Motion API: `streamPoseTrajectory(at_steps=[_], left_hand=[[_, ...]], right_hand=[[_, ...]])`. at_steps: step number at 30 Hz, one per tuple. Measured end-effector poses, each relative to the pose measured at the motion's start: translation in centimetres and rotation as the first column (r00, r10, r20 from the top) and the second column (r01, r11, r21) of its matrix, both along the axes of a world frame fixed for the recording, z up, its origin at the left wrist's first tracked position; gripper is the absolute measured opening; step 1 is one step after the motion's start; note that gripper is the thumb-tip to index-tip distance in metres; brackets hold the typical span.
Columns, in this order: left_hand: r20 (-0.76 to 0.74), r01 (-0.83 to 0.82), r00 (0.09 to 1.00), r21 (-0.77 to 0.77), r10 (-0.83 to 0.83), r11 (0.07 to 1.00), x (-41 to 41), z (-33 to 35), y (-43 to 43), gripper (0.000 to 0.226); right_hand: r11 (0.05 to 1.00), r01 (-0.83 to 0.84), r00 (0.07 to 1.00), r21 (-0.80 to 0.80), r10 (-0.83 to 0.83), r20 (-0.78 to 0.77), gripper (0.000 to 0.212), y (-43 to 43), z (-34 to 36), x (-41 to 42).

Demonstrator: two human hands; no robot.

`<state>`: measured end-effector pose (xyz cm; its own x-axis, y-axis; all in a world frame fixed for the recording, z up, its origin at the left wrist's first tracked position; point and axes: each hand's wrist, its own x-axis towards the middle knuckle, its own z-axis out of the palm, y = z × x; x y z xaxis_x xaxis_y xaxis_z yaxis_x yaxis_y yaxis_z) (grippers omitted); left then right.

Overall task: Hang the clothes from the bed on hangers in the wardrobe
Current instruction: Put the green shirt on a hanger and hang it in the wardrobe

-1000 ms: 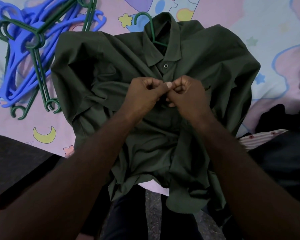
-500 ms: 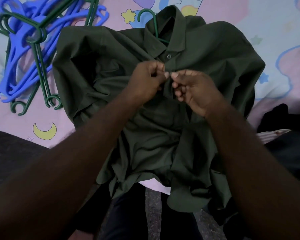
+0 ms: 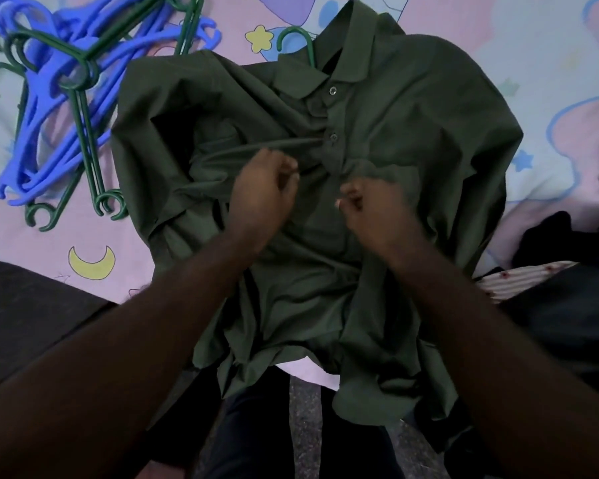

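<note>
Two buttons [image 3: 332, 136] visible on green shirt [image 3: 412, 133], spread on bed [image 3: 550, 46] over green hanger [image 3: 311, 46], pinched just below by curled left grip [image 3: 263, 191] and right grip [image 3: 370, 209]. Possible hazard: hard tug, hanger dislodged, buttons misaligned

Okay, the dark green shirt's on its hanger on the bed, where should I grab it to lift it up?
Probably the green hanger hook sticking out past the collar: it is the only part of the hanger showing, the rest being inside the shirt. Come from above, beyond the collar, where the hook lies bare on the bedsheet.
</note>
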<state>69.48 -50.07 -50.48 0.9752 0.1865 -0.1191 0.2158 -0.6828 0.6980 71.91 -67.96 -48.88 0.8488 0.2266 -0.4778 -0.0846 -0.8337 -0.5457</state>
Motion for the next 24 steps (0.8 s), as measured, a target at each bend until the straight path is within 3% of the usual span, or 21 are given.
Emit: streamPoseTrajectory(at_steps=[2,5,8,12,19,22,24], left_hand=[[-0.12,0.103,0.989,0.126,-0.088,0.987,-1.2,-0.9,0.0,0.02],[-0.187,0.149,0.977,0.229,-0.106,0.962,-0.9,-1.4,0.0,0.034],[-0.21,0.129,0.975,0.293,-0.068,0.948,0.7,-1.5,-0.2,0.042],[-0.284,0.156,0.957,0.341,-0.057,0.927,2.5,-2.0,-0.6,0.037],[-0.227,0.146,0.971,0.317,-0.074,0.937,3.2,-2.4,0.0,0.023],[-0.14,0.117,0.986,0.196,-0.091,0.974,2.9,-1.4,0.1,0.018],[-0.066,0.012,0.998,0.024,-0.01,1.0,2.4,0.5,0.0,0.011]], right_hand=[[0.998,0.003,1.0,-0.07,-0.003,0.003,0.04,0.1,-1.6,-0.8],[0.994,0.035,0.994,-0.106,-0.024,0.109,0.054,0.7,-2.9,-0.5],[0.986,0.078,0.978,-0.145,-0.048,0.202,0.06,1.2,-3.6,0.8],[0.972,0.184,0.959,-0.147,-0.144,0.245,0.057,1.5,-3.7,2.8],[0.966,0.228,0.949,-0.12,-0.193,0.251,0.025,0.5,-3.4,5.8],[0.971,0.239,0.933,0.002,-0.23,0.278,0.017,0.1,-2.5,5.6],[0.975,0.219,0.944,0.05,-0.224,0.24,0.015,-0.3,-1.0,5.3]])
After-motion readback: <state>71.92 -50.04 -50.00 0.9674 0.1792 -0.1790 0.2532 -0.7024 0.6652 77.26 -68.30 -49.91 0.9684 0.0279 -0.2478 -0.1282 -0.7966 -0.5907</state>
